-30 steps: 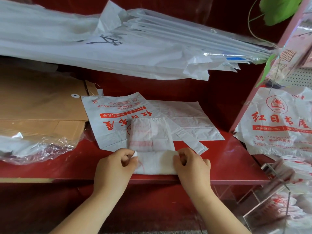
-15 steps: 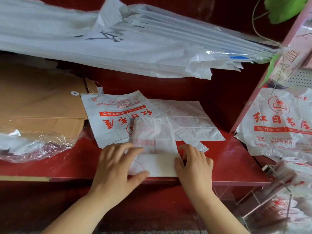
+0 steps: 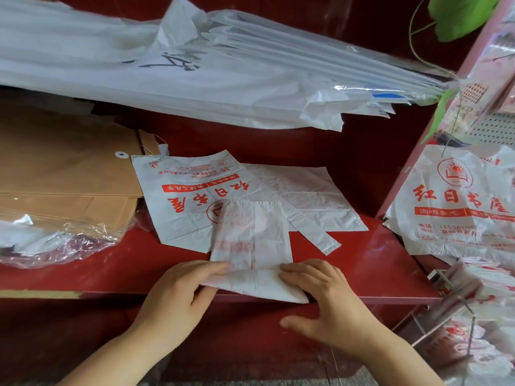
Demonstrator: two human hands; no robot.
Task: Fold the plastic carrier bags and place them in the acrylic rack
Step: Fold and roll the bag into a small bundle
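A red table point(image 3: 362, 260) fills the middle of the view, seen from above; over its far side hangs a broad stack of white sheets point(image 3: 195, 87); at the left lies a pile of brown envelopes point(image 3: 64, 176), with crumpled clear film point(image 3: 55, 243) in front of it; at the right edge, white bags with red print point(image 3: 459, 204) hang down. Flat on the table lies a printed carrier bag point(image 3: 181, 196), red lettering upward, overlapping a plain white bag point(image 3: 306, 190) just beside it. On top of both, near the table's front edge, lies the folded carrier bag point(image 3: 250, 238), a narrow strip whose near end is turned up into a slanted flap. The left hand point(image 3: 178, 296) has that flap's left corner in its grip, fingers on top and thumb beneath; the right hand point(image 3: 328, 302) presses its bent fingers on the flap's right side, thumb spread well apart, its grip closed on nothing. At the lower right stands the acrylic rack point(image 3: 446, 310), with bags in it, blurred.
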